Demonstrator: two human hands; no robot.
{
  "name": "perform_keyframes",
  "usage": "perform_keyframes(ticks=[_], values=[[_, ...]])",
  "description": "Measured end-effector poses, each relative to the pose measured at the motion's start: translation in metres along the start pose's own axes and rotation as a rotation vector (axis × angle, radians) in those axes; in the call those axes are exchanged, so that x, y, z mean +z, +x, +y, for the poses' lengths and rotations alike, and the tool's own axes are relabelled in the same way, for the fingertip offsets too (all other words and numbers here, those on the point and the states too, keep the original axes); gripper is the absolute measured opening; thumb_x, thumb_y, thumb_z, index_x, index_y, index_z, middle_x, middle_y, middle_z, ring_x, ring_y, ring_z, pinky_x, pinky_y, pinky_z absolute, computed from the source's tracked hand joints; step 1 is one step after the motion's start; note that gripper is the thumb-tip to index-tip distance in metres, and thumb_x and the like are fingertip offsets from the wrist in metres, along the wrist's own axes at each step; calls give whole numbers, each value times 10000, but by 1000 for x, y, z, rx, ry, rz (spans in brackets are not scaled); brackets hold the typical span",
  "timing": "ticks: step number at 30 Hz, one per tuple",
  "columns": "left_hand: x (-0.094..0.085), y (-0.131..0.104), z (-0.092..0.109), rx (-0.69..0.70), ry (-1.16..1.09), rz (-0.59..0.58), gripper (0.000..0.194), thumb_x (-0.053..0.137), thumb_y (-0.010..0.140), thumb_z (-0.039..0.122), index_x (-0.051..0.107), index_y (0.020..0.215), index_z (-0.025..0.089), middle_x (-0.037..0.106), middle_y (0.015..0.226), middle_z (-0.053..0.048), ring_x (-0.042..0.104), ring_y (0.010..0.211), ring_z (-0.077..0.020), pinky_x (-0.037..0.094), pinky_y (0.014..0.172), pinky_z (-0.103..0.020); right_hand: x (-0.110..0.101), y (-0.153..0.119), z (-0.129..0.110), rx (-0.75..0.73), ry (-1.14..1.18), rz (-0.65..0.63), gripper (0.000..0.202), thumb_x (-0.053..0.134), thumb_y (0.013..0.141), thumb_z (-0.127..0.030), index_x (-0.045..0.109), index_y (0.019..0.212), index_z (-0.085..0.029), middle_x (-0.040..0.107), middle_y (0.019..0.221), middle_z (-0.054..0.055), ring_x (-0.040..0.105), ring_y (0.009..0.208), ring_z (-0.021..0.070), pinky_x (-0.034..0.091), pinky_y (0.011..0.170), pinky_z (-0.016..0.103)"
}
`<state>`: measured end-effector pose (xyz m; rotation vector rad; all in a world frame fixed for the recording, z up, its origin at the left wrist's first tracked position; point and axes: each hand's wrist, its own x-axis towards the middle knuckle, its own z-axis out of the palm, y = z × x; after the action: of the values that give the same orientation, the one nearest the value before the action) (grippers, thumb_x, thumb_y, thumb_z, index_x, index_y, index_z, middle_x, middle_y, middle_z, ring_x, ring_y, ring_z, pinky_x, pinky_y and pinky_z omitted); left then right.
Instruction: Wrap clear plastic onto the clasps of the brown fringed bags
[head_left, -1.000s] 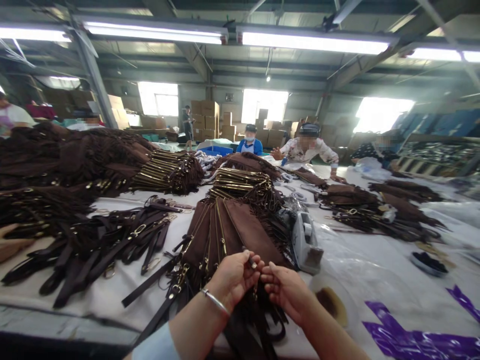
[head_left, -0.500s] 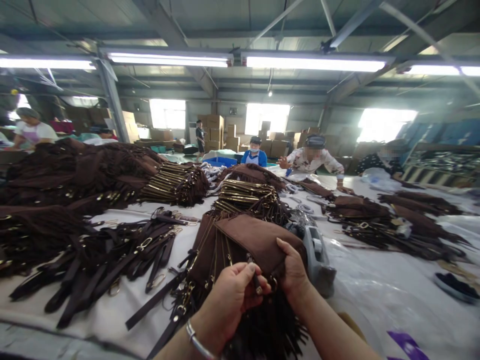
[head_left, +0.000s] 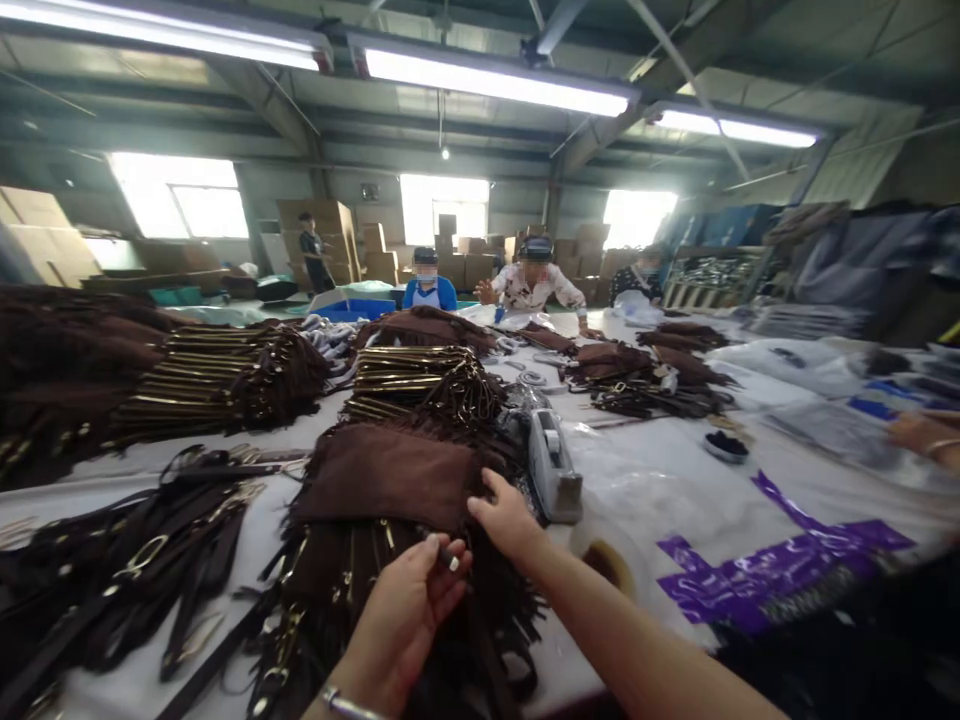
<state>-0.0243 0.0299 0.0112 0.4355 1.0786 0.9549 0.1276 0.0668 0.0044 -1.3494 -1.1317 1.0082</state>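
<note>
A brown fringed pouch [head_left: 390,470] lies flat on a pile of like pieces in front of me. Below its right corner, my left hand [head_left: 401,610] pinches a short dark strap end [head_left: 448,557] with a small metal tip. Thumb and forefinger apart, my right hand [head_left: 510,515] is at the pouch's right edge; its other fingers are mostly hidden. Just beyond that hand stands a grey tape dispenser [head_left: 555,465]. Dark fringe [head_left: 517,600] hangs beneath both hands.
Dark straps with gold clips [head_left: 142,560] lie at left. Stacks of brown pouches with gold edges [head_left: 412,375] stand ahead. A purple plastic strip [head_left: 787,570] and a tape roll [head_left: 607,565] lie to the right. Another person's hand [head_left: 922,435] reaches in at far right; co-workers sit opposite.
My view has swung right, bringing in the whole purple strip and another person's hand. The pouch now lies flatter, and my right hand has slid off its top to its edge.
</note>
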Motion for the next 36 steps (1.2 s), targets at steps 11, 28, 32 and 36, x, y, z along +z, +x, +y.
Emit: perform_keyframes(ticks=[11, 28, 32, 36], values=[[-2, 15, -9, 41, 28, -17, 116, 530, 902, 152, 629, 956, 125, 717, 955, -136, 719, 827, -212, 592, 653, -289, -141, -132, 65, -566, -1141, 262, 168, 600, 854, -174, 681, 998, -208, 661, 968, 94, 567, 935, 258, 385, 852, 414], [-2, 12, -9, 74, 70, -22, 130, 525, 900, 139, 635, 966, 117, 716, 989, -159, 716, 859, -236, 594, 689, -322, -255, -24, 73, -154, -1058, 345, 260, 478, 868, -239, 725, 922, -179, 733, 954, 102, 660, 896, 226, 491, 841, 337], [0, 6, -9, 74, 76, 7, 116, 532, 894, 136, 629, 955, 115, 717, 975, -164, 715, 872, -257, 596, 693, -341, -258, 17, 66, -89, -1121, 307, 237, 504, 783, -136, 736, 766, -181, 738, 777, 98, 660, 749, 220, 486, 714, 315], [-3, 3, -9, 71, 84, 17, 104, 555, 877, 126, 633, 945, 116, 722, 955, -162, 715, 878, -272, 597, 671, -329, -235, 3, 47, -99, -1174, 321, 275, 492, 847, -206, 698, 670, -163, 697, 693, 139, 626, 682, 229, 449, 670, 338]])
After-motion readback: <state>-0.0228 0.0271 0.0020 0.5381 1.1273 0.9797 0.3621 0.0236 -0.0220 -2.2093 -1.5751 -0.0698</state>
